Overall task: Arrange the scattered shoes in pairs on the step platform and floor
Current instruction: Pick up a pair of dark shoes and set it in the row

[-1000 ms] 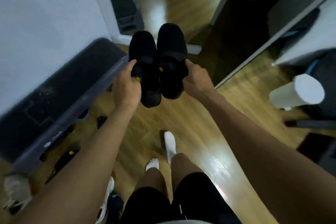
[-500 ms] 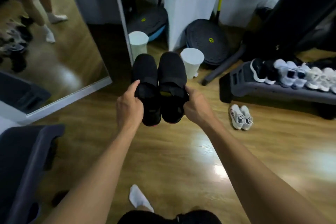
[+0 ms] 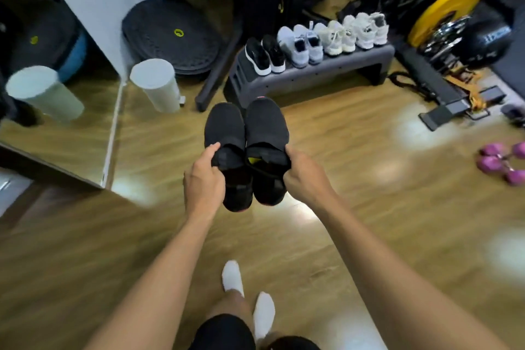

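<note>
4 pairs (image 3: pixel 315 40) line the step platform (image 3: pixel 312 71), which looks full (no gap for a 5th, I judge), so the black pair (image 3: pixel 247 133), held in the air above the floor (image 3: pixel 369 207) short of the platform, is left to set down. Both arms reach forward: the left hand (image 3: pixel 203 179) grips one shoe's collar and the right hand (image 3: pixel 305 175) grips the other's, shoes touching, toes pointing away.

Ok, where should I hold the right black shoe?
Take the right black shoe by the collar edge, coming from its outer right side: the opening faces up, the toe points away, and the left black shoe sits against its inner side.
</note>
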The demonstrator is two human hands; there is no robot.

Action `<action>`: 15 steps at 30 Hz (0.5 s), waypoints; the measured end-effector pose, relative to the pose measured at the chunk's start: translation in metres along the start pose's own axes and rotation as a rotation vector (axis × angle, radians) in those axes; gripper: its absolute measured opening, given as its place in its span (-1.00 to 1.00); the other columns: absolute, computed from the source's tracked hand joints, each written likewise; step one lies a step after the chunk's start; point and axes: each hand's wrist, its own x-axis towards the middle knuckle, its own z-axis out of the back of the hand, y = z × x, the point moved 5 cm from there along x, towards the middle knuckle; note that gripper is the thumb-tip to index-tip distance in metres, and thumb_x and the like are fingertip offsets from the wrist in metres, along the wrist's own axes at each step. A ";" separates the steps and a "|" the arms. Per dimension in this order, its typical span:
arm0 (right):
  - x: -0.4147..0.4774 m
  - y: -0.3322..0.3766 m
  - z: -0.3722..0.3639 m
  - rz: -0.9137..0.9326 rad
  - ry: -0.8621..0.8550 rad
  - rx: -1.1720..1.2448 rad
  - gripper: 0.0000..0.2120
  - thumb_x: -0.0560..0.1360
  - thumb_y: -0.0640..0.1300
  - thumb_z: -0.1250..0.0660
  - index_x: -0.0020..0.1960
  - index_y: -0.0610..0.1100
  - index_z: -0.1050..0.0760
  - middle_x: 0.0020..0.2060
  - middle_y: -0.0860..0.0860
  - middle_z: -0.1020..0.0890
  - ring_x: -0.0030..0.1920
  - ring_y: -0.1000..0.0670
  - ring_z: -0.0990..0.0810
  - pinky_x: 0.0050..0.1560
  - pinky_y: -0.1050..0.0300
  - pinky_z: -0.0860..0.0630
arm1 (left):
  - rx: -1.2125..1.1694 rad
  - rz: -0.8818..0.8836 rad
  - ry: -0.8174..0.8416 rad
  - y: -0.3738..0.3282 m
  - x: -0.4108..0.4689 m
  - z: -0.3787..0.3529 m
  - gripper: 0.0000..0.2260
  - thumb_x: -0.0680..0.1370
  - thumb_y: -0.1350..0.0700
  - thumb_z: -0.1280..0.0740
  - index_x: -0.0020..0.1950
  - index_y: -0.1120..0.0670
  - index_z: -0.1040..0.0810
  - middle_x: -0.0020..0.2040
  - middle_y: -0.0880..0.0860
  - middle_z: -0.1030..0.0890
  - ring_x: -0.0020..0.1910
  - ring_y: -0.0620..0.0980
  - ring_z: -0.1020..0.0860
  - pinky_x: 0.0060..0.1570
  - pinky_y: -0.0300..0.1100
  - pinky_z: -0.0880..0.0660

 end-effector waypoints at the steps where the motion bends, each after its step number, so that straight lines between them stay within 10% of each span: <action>1: 0.008 -0.016 0.007 -0.026 0.002 0.006 -0.70 0.36 -0.38 -0.09 0.05 -0.18 -0.37 -0.13 -0.18 -0.59 -0.10 -0.25 -0.51 -0.13 -0.07 -0.51 | 0.005 -0.008 0.024 -0.011 0.005 -0.017 -0.44 0.50 0.34 -0.07 0.38 -0.14 -0.41 0.17 0.18 -0.59 0.08 0.23 -0.53 0.03 0.01 -0.50; 15: 0.244 -0.194 0.082 -0.195 0.047 -0.108 -0.65 0.35 -0.32 -0.12 0.11 -0.09 -0.38 -0.24 -0.09 -0.59 -0.24 -0.18 -0.48 -0.33 0.06 -0.38 | -0.078 0.055 0.228 -0.116 0.177 -0.262 -0.43 0.48 0.38 -0.08 0.39 -0.08 -0.43 0.23 0.15 -0.56 0.17 0.17 -0.50 0.14 -0.05 -0.47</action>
